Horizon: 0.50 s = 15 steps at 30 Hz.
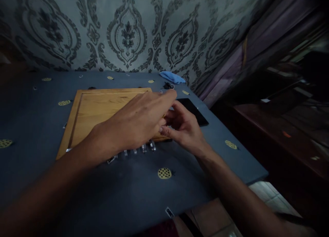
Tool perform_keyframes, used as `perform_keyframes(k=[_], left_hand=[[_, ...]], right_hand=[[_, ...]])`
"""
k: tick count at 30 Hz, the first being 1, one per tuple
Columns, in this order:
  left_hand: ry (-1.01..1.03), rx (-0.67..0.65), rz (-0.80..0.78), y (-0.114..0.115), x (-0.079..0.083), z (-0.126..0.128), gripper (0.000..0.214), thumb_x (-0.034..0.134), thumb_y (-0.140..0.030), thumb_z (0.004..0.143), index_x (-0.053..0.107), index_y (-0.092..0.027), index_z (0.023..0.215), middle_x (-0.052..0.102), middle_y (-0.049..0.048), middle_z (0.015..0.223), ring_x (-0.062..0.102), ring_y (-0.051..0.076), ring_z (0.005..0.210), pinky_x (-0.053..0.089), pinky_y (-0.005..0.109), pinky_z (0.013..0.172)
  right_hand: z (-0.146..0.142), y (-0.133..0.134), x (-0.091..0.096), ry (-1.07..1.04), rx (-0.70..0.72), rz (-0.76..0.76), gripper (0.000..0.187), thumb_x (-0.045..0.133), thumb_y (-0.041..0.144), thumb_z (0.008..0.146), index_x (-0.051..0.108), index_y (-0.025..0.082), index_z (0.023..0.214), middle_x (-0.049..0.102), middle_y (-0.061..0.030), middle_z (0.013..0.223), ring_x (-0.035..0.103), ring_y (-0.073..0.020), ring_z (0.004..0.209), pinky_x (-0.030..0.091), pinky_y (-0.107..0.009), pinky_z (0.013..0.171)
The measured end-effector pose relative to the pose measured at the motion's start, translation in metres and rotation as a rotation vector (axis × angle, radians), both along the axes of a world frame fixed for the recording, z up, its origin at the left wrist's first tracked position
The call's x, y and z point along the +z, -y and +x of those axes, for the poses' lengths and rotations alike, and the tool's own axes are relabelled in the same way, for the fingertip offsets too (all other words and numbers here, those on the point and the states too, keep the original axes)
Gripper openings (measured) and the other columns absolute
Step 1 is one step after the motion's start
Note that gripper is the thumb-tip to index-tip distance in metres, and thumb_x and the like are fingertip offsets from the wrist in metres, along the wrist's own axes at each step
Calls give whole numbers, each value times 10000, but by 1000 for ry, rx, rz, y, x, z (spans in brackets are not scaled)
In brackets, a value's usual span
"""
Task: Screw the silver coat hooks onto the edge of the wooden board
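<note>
My left hand (pixel 138 122) reaches across the right part of a wooden board (pixel 100 108), fingers stretched out and close together, palm down. My right hand (pixel 183 127) is just beyond it at the board's right edge, fingers curled inward in a loose pinch; what they hold, if anything, is hidden behind my left hand. A row of small metal pieces (pixel 138 149) lies on the blue cloth right under my left wrist, along the board's near edge.
A dark phone (pixel 195 110) lies flat just right of my hands. A blue cloth (pixel 172 77) and a small dark object (pixel 168 85) sit at the back by the patterned wall. The blue-covered table (pixel 128 196) ends at right; dark wooden furniture (pixel 277 127) stands beyond.
</note>
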<state>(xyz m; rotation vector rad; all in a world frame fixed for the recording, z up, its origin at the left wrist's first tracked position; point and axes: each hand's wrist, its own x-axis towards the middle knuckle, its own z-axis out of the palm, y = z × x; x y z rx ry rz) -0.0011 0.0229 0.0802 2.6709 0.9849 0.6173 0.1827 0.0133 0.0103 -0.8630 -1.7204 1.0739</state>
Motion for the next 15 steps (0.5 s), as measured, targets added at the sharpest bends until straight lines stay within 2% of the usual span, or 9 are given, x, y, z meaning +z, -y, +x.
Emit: perform_keyframes(k=[3, 6, 9, 11, 15], left_hand=[[40, 28, -58, 1, 2, -2, 91, 590, -216, 952, 511, -236, 991, 645, 12, 924, 630, 195, 809, 416, 300, 635], [143, 96, -149, 6, -3, -10, 270, 610, -316, 969, 488, -249, 1201, 676, 40, 1046, 676, 223, 928, 490, 332, 706], [135, 184, -232, 14, -18, -18, 451, 648, -388, 950, 422, -229, 1307, 681, 85, 1121, 688, 268, 1036, 523, 378, 768], [21, 204, -299, 21, -32, -19, 468, 682, -401, 932, 424, -208, 1270, 682, 116, 1191, 689, 295, 1070, 531, 426, 830], [-129, 202, -220, 30, -56, -11, 561, 786, -381, 866, 444, -176, 1260, 673, 156, 1264, 642, 348, 1177, 501, 491, 961]], right_hand=[[-5, -1, 3, -38, -41, -22, 579, 834, 525, 794, 510, 284, 1210, 575, 55, 744, 591, -142, 598, 527, -291, 562], [-6, 0, 2, -11, -88, -38, 664, 803, 578, 805, 492, 302, 1323, 580, 41, 738, 596, -166, 602, 555, -323, 574], [-5, -1, 1, -6, -88, -18, 654, 799, 561, 819, 513, 296, 1344, 578, 32, 745, 602, -174, 640, 554, -325, 609], [-5, -1, 0, -14, -78, -6, 616, 801, 545, 825, 552, 279, 1321, 581, 26, 767, 603, -166, 662, 546, -308, 611], [-4, -1, 2, -13, -88, 6, 522, 807, 552, 815, 659, 223, 1192, 617, 4, 836, 595, -137, 672, 530, -267, 574]])
